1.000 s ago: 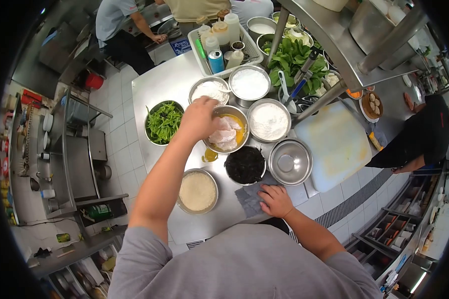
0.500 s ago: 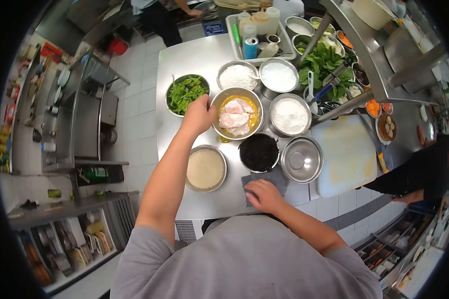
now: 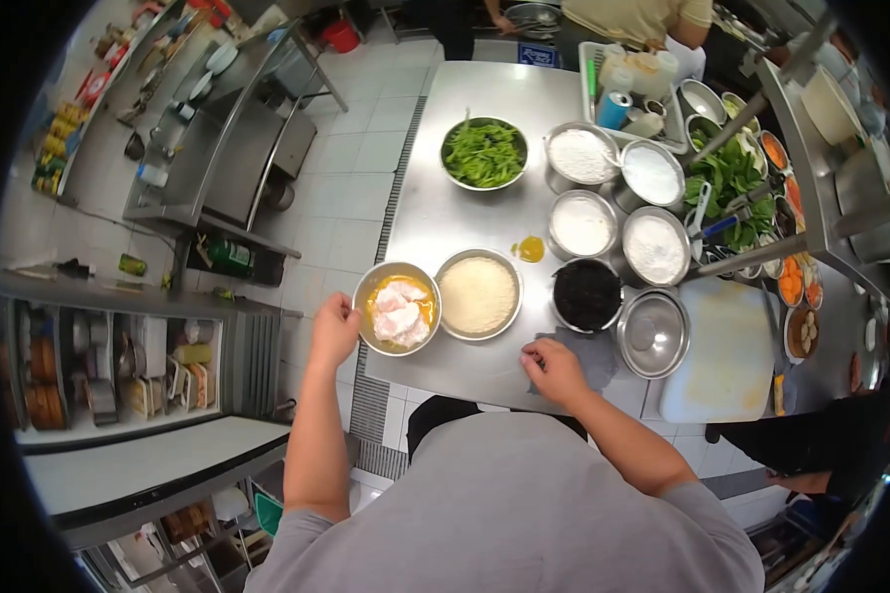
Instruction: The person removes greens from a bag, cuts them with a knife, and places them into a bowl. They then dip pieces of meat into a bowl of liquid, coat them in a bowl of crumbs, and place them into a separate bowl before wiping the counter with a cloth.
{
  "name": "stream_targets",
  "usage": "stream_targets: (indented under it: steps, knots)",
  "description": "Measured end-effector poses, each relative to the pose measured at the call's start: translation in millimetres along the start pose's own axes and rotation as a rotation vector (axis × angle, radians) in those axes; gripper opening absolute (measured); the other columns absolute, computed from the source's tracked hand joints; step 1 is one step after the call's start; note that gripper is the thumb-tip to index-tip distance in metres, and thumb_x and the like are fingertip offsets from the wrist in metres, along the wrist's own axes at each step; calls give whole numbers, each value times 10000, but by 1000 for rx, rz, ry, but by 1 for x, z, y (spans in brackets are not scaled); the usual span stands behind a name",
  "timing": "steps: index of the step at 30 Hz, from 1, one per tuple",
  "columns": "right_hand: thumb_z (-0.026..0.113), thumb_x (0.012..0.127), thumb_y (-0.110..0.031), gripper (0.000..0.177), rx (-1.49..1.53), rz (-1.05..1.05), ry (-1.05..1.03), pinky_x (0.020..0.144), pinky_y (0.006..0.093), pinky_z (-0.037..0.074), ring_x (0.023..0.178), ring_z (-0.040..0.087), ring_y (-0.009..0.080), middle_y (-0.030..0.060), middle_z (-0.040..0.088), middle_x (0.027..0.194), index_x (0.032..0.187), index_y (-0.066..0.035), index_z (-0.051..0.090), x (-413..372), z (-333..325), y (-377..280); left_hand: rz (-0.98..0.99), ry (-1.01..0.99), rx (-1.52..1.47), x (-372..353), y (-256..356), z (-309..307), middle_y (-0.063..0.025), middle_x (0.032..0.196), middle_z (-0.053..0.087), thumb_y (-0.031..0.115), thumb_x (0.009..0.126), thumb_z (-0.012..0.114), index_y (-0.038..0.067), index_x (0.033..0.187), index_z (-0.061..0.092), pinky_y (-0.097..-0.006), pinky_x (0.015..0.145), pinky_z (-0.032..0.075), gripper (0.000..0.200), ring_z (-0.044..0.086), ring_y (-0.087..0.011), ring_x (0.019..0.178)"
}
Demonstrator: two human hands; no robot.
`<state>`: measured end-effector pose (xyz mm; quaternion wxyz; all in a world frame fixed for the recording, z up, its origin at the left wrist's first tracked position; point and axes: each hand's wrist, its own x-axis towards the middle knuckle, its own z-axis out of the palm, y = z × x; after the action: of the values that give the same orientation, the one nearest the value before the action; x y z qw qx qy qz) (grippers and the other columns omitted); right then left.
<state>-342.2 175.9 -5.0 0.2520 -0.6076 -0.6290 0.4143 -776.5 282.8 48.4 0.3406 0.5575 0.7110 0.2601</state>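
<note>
My left hand [image 3: 334,331] grips the left rim of a metal bowl [image 3: 364,314] at the table's left front edge. Pale raw meat pieces [image 3: 400,309] lie in yellow beaten egg inside it. Just right of that bowl, a round pan of beige crumbs [image 3: 479,295] overlaps it in this view. My right hand [image 3: 556,370] rests by the left side of a grey cloth [image 3: 591,358], its fingers loosely bent and thumb apart. A bowl of black shredded food [image 3: 587,295] stands beyond the cloth.
Yellow egg spill [image 3: 530,248] marks the steel table [image 3: 415,208]. Several tubs of white powder [image 3: 580,222] stand right of it, near stacked metal bowls [image 3: 653,336] and a cutting board [image 3: 717,361]. A bowl of green vegetables [image 3: 485,153] sits farther back. Another person's dark sleeve [image 3: 860,435] shows at right.
My left hand has carried the bowl of egg and meat towards me and left, past the crumb pan. A tub of white powder and an egg spill are uncovered. The view has shifted left.
</note>
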Motion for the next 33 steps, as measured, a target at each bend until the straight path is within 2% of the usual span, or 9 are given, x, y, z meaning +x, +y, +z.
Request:
stream_targets:
  steps: [8,9,10,13,15,18,25,30,33]
  knots:
    - [750,1002,-308,308,90,134,-283,793,385,604,855,769,234,148,780,957,1039,-2,760,15,88,-67,-65,24,80,-50,-82,11,-140,786,724,121,938,704,-4,948,647,-418,669,557,138,698,-280,694]
    - [751,1010,-324,331,231,231,-321,765,369,605,846,765,208,132,774,941,1044,5,754,21,109,-63,-208,-109,56,-46,-93,8,-187,942,750,142,925,738,-6,1104,669,-448,817,594,242,744,-339,864]
    - [751,1018,-340,354,373,326,-353,737,352,605,837,761,181,117,768,925,1049,12,749,25,125,-64,-202,-114,48,-46,-93,4,-187,942,750,142,925,738,-6,1104,669,-448,817,594,242,744,-339,864]
    - [742,1033,-327,334,493,519,-301,688,315,610,831,761,157,82,750,905,1034,6,724,36,152,-91,49,40,197,-55,-53,-8,-225,1175,719,169,877,811,-5,1328,618,-467,1003,571,520,714,-371,1115]
    - [719,1050,-295,287,525,559,-273,701,305,617,844,760,157,82,752,929,1005,-12,704,41,167,-95,412,-211,296,-61,-20,-16,-252,1422,593,193,803,884,4,1469,535,-496,1130,514,776,600,-425,1331]
    - [693,1069,-247,246,582,582,-222,714,298,629,849,766,163,88,755,950,957,-29,673,46,180,-96,534,-369,467,-54,-15,2,-268,1505,511,180,759,914,52,1499,521,-512,1146,502,848,539,-446,1391]
    - [668,1067,-153,164,610,622,-155,706,301,637,824,779,178,97,762,947,1003,-4,692,48,193,-108,425,-431,622,-8,-29,43,-211,1284,561,134,763,897,47,1366,560,-514,993,597,696,618,-440,1228]
    - [666,1068,-146,157,772,668,-102,708,296,636,829,782,185,100,761,963,1049,7,700,49,200,-111,595,-298,484,-30,-12,18,-216,1380,567,117,792,846,60,1461,548,-508,1028,570,734,599,-435,1273]
    - [669,1066,-150,165,812,670,-86,706,299,638,836,786,195,107,759,971,1058,13,695,48,203,-108,592,-518,373,-32,-14,12,-214,1396,576,124,787,856,71,1471,552,-508,1040,563,751,607,-425,1275]
